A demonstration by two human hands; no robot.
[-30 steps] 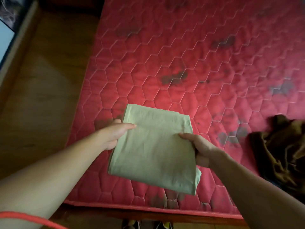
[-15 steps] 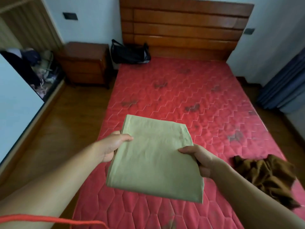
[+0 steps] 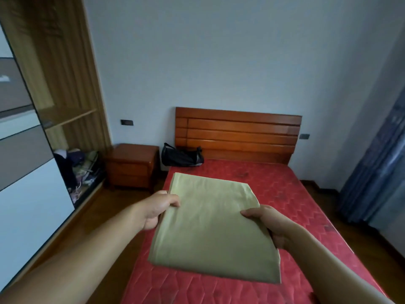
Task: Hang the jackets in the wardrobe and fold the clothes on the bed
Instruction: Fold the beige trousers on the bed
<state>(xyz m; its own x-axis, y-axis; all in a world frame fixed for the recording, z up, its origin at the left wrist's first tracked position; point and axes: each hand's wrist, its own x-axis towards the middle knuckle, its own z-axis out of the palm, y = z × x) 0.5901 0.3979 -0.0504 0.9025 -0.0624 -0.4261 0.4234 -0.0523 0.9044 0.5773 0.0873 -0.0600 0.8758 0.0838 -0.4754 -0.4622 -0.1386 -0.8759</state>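
Head view: one folded pale-green garment [image 3: 214, 233] is held flat in the air above the foot end of the red quilted mattress [image 3: 291, 194], clear of its surface. The left hand [image 3: 157, 210] grips its left edge, thumb curled on top; the right hand [image 3: 265, 224] grips the right edge the same way. The fingers of both hands go under the cloth and cannot be seen. The garment covers the middle of the mattress's near half.

At the far end stands one wooden headboard [image 3: 238, 132], and one black bag [image 3: 182, 157] lies on the mattress's far left corner against it. Just left of the bed is one wooden nightstand [image 3: 131, 165]. Beyond that, along the left wall, the wardrobe [image 3: 65, 95] stands open, with one shelf visible and a heap of mixed clothes [image 3: 81, 170] at its bottom, too jumbled to count. A sliding door panel [image 3: 26, 194] in white and grey hides the rest of the wardrobe. Two dark wall plates show, one [image 3: 127, 122] left of the headboard and one [image 3: 304, 136] right of it. A blue curtain [image 3: 377, 161] hangs at the right, cut off by the frame edge.
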